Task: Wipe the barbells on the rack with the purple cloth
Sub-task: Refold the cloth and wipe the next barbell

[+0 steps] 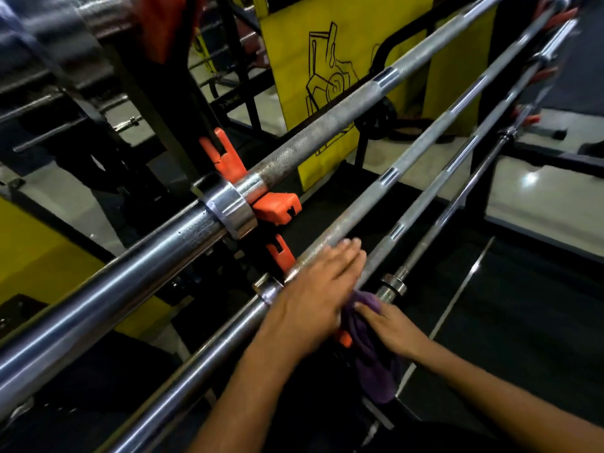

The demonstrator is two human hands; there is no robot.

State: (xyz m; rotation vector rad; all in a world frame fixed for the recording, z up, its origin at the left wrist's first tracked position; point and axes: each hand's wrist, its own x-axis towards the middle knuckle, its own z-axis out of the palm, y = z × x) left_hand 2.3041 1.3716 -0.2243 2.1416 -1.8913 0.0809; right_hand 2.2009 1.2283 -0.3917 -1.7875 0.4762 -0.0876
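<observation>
The left hand is lying flat on the second barbell while the right hand is pressing the purple cloth just below it, probably mid-wipe, needing a slide along the third barbell.

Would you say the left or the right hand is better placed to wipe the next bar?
Probably the right hand: it holds the purple cloth beside the third barbell. The left hand lies flat on the second barbell, clothless.

Hands – purple cloth – barbells

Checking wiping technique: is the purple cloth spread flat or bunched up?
Bunched: the purple cloth sits crumpled under the right hand, its tail hanging in folds.
</observation>
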